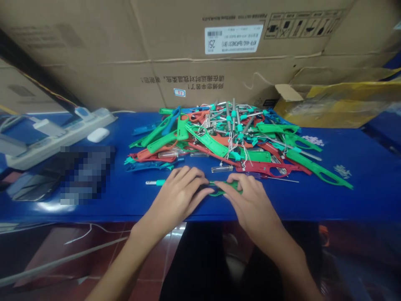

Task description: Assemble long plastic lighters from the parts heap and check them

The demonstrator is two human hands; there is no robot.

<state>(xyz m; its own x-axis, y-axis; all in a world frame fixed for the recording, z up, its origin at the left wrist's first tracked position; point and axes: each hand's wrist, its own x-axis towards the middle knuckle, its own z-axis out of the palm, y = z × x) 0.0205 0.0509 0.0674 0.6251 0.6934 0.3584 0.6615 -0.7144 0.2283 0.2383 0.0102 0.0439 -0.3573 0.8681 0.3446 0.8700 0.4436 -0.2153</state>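
Both my hands rest on the blue table [313,200] near its front edge, pressed onto one green plastic handle piece [219,191] that lies flat between them. My left hand [180,194] covers its left part with fingers curled down over it. My right hand [250,200] pinches its right part. A metal tip with a teal collar [155,182] sticks out to the left of my left hand. Just behind lies a heap of green, red and blue plastic handles and metal rods [232,133].
A large cardboard box [188,50] stands along the back of the table. A white power strip [62,136] and a small white case [98,134] lie at the left. A phone [31,186] lies at the near left. Small white parts [342,170] are scattered at the right.
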